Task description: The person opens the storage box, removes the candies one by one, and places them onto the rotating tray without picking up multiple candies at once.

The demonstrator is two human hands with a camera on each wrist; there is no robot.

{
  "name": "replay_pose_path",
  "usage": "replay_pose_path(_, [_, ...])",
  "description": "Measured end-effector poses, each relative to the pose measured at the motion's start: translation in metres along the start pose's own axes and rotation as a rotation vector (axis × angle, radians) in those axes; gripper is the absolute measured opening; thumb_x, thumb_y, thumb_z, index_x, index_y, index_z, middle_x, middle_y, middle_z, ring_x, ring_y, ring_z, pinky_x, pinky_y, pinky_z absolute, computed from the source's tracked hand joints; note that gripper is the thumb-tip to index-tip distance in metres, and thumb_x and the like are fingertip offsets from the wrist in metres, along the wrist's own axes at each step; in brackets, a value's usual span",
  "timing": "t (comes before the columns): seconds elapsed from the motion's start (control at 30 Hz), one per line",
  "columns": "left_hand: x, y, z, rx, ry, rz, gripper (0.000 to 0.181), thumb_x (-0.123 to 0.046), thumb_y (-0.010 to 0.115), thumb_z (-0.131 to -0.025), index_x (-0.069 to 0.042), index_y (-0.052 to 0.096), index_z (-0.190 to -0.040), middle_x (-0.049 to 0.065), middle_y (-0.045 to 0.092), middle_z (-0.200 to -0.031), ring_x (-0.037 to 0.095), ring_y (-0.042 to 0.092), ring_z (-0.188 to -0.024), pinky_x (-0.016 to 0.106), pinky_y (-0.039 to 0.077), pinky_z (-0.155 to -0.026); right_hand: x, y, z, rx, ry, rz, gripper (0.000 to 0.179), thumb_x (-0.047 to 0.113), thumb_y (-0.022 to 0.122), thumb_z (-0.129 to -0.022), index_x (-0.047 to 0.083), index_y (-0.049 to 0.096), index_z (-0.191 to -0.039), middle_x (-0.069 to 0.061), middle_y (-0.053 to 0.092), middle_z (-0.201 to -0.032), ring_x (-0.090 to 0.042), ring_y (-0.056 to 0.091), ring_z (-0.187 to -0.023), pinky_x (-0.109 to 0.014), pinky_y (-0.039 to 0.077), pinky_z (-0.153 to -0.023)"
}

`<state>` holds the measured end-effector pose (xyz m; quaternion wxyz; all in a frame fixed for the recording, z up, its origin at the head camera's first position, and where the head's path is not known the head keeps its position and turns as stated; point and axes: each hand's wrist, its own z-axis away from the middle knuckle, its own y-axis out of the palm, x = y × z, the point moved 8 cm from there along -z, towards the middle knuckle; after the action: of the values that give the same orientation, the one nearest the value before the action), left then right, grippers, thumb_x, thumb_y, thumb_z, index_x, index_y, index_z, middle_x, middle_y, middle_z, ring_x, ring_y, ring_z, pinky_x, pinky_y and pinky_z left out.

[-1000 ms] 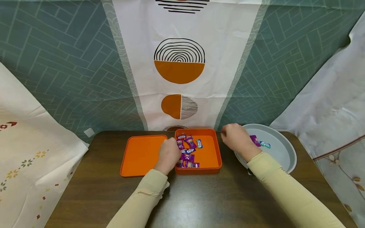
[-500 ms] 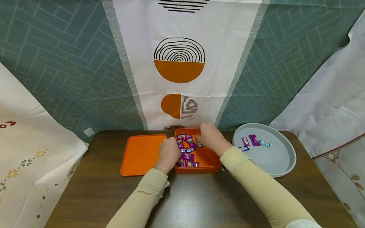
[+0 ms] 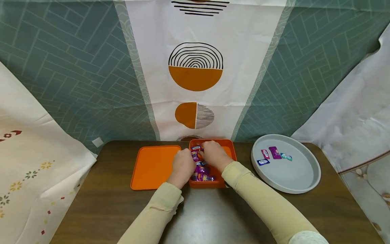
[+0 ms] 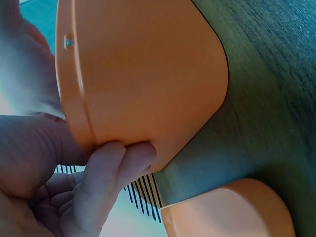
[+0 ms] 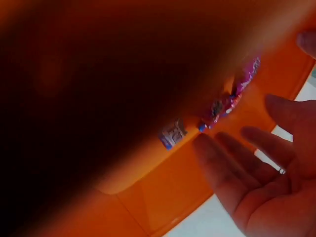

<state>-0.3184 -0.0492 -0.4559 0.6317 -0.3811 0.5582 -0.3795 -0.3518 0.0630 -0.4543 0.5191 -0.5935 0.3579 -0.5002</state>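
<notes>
My left hand [image 3: 183, 166] grips the left wall of an orange box [image 3: 210, 184]; in the left wrist view its fingertips [image 4: 138, 155] press the outside of the wall. Small purple and blue wrapped candies [image 3: 203, 170] lie mostly along the box's left side. Reaching into the box from the right, my right hand [image 3: 214, 156] covers some of them. The right wrist view has its fingers spread and loosely bent, tips close to a candy in a purple-red wrapper [image 5: 217, 111], none pinched. A blue-and-silver candy [image 5: 174, 134] lies nearby; a dark blur hides much of that view.
An orange lid or shallow tray [image 3: 155, 167] lies flat left of the box. To the right stands a round grey tray [image 3: 295, 178] holding several candies, among them a purple one [image 3: 275, 152]. A patterned curtain [image 3: 198, 115] hangs behind the wooden table [image 3: 207, 217].
My right hand has come left from beside the grey tray into the box, then farther left over the candies. The left hand stays on the box wall.
</notes>
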Motion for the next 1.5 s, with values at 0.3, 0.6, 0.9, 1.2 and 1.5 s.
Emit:
replay_pose_path(0.3, [0.001, 0.001, 0.0, 0.013, -0.017, 0.044, 0.03, -0.015, 0.074, -0.075, -0.001, 0.063, -0.099, 0.011, 0.065, -0.082, 0.022, 0.061, -0.065, 0.038, 0.057, -0.057, -0.004, 0.011, 0.004, 0.128, 0.01, 0.068, 0.02, 0.022, 0.066, -0.086, 0.009, 0.071, -0.1, -0.005, 0.071, -0.092, -0.016, 0.062, -0.076, -0.034, 0.055, -0.085])
replay_pose_path(0.6, [0.001, 0.003, -0.001, 0.035, -0.029, 0.049, 0.034, -0.017, 0.075, -0.075, -0.001, 0.062, -0.102, 0.012, 0.065, -0.082, 0.022, 0.062, -0.064, 0.037, 0.058, -0.058, -0.005, 0.013, 0.012, 0.127, -0.027, 0.127, 0.019, 0.018, 0.07, -0.083, 0.009, 0.072, -0.099, -0.004, 0.071, -0.09, -0.017, 0.064, -0.076, -0.034, 0.056, -0.083])
replay_pose_path(0.9, [0.001, 0.004, -0.001, 0.022, -0.01, 0.054, 0.035, -0.017, 0.076, -0.074, 0.001, 0.063, -0.101, 0.012, 0.066, -0.082, 0.022, 0.063, -0.065, 0.037, 0.058, -0.058, -0.003, 0.016, 0.018, 0.154, -0.052, 0.127, 0.022, 0.019, 0.073, -0.08, 0.009, 0.072, -0.101, -0.004, 0.071, -0.094, -0.018, 0.066, -0.084, -0.034, 0.054, -0.088])
replay_pose_path(1.2, [0.001, 0.0, -0.004, 0.043, -0.009, 0.013, 0.034, -0.016, 0.074, -0.073, 0.0, 0.061, -0.101, 0.012, 0.064, -0.082, 0.024, 0.061, -0.065, 0.038, 0.057, -0.055, 0.003, 0.014, 0.018, 0.157, -0.105, 0.172, 0.019, 0.018, 0.073, -0.08, 0.008, 0.069, -0.095, -0.004, 0.069, -0.087, -0.017, 0.063, -0.076, -0.032, 0.055, -0.085])
replay_pose_path(1.5, [-0.005, 0.001, -0.005, 0.047, 0.014, 0.025, 0.029, -0.014, 0.071, -0.078, 0.001, 0.063, -0.101, 0.012, 0.066, -0.084, 0.023, 0.064, -0.067, 0.036, 0.058, -0.061, 0.001, 0.016, 0.017, 0.157, -0.108, 0.176, 0.015, 0.017, 0.073, -0.081, 0.008, 0.069, -0.091, -0.005, 0.068, -0.083, -0.016, 0.062, -0.072, -0.032, 0.056, -0.082])
